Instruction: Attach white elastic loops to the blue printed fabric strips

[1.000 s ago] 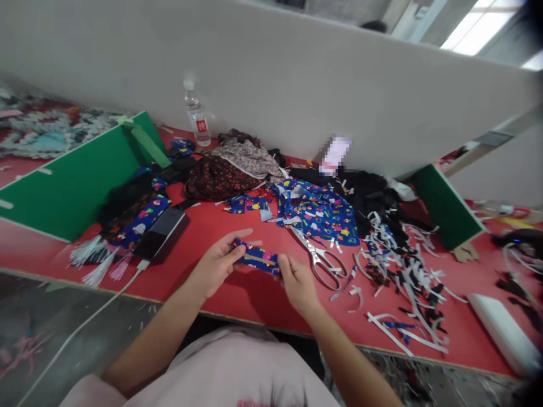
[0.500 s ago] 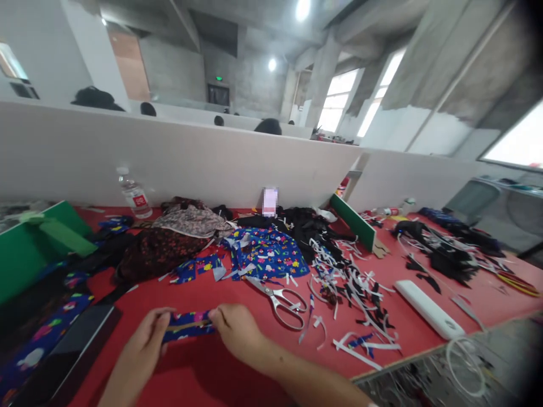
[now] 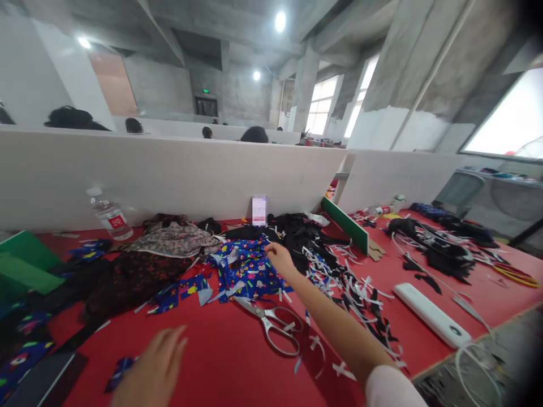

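My right hand [image 3: 278, 258] reaches forward over the red table [image 3: 220, 350] and its fingers close on the far edge of a blue patterned cloth [image 3: 248, 271]. My left hand [image 3: 153, 370] hovers low at the near edge, blurred, fingers spread, holding nothing. A small blue cloth strip [image 3: 119, 372] lies on the table just left of it. Steel scissors [image 3: 271, 325] lie shut between the two hands, under my right forearm.
Dark floral fabrics [image 3: 139, 271] and a water bottle [image 3: 108, 215] sit at the back left, by a green board [image 3: 21, 263]. Black and white strip scraps [image 3: 352, 288] litter the right. A white power bank [image 3: 430, 314] and a dark phone [image 3: 42, 381] lie near the edges. A white partition [image 3: 169, 175] backs the table.
Both hands let go of the small blue strip, which now lies on the table. My right hand moved forward to the blue cloth. The view tilted up slightly.
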The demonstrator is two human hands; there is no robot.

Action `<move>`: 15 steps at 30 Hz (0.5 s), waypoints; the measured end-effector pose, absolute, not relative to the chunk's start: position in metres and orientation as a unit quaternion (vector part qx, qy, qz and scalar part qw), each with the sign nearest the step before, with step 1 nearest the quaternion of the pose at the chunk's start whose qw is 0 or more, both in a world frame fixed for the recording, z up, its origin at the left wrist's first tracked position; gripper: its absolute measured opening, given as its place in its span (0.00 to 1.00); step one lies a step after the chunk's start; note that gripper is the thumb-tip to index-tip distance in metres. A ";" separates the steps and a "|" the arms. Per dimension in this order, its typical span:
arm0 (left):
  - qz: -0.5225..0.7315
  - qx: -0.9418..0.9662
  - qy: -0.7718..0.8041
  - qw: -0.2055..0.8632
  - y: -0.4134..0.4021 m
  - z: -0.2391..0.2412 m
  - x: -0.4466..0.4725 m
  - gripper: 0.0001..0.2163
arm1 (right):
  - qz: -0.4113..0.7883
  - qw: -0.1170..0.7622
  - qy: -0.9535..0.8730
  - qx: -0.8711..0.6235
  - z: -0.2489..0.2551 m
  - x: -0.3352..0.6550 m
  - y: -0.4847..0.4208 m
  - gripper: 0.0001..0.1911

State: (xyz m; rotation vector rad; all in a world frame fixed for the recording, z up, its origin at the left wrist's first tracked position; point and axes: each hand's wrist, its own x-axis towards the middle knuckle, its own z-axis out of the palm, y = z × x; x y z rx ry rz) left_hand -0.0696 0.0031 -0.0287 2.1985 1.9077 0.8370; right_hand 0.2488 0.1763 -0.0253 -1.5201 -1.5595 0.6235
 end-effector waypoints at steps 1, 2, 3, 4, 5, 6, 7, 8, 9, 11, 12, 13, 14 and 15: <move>0.257 0.764 0.590 0.049 0.008 -0.026 -0.047 0.13 | 0.256 0.434 -0.604 -0.617 -0.026 0.256 0.196 0.07; 0.246 0.799 0.547 0.041 0.014 -0.023 -0.023 0.12 | 0.263 0.444 -0.586 -0.625 -0.027 0.262 0.216 0.09; 0.236 0.833 0.499 0.036 0.019 -0.020 0.000 0.13 | 0.268 0.454 -0.569 -0.631 -0.027 0.268 0.236 0.12; 0.233 0.861 0.451 0.029 0.025 -0.018 0.023 0.13 | 0.271 0.465 -0.553 -0.637 -0.028 0.272 0.254 0.14; 0.237 0.883 0.405 0.017 0.031 -0.019 0.044 0.14 | 0.270 0.476 -0.537 -0.642 -0.030 0.276 0.271 0.15; 0.250 0.898 0.362 0.002 0.037 -0.021 0.063 0.14 | 0.266 0.488 -0.522 -0.647 -0.031 0.280 0.286 0.16; 0.261 0.911 0.319 -0.011 0.044 -0.026 0.080 0.14 | 0.259 0.500 -0.509 -0.651 -0.033 0.283 0.301 0.16; 0.281 0.917 0.283 -0.029 0.050 -0.033 0.094 0.15 | 0.254 0.512 -0.498 -0.652 -0.036 0.286 0.314 0.16; 0.306 0.917 0.251 -0.044 0.057 -0.044 0.107 0.15 | 0.249 0.522 -0.493 -0.651 -0.039 0.289 0.326 0.16; 0.365 0.908 0.195 -0.070 0.069 -0.070 0.125 0.15 | 0.248 0.536 -0.494 -0.638 -0.047 0.293 0.349 0.16; 0.381 0.905 0.177 -0.072 0.075 -0.085 0.131 0.16 | 0.251 0.540 -0.499 -0.629 -0.052 0.294 0.359 0.17; 0.359 0.911 0.186 -0.073 0.080 -0.099 0.137 0.16 | 0.256 0.544 -0.507 -0.618 -0.057 0.295 0.369 0.17; 0.333 0.919 0.202 -0.063 0.084 -0.111 0.141 0.17 | 0.262 0.546 -0.516 -0.606 -0.062 0.296 0.378 0.17; 0.323 0.920 0.214 -0.058 0.087 -0.121 0.143 0.18 | 0.268 0.548 -0.525 -0.594 -0.067 0.296 0.387 0.17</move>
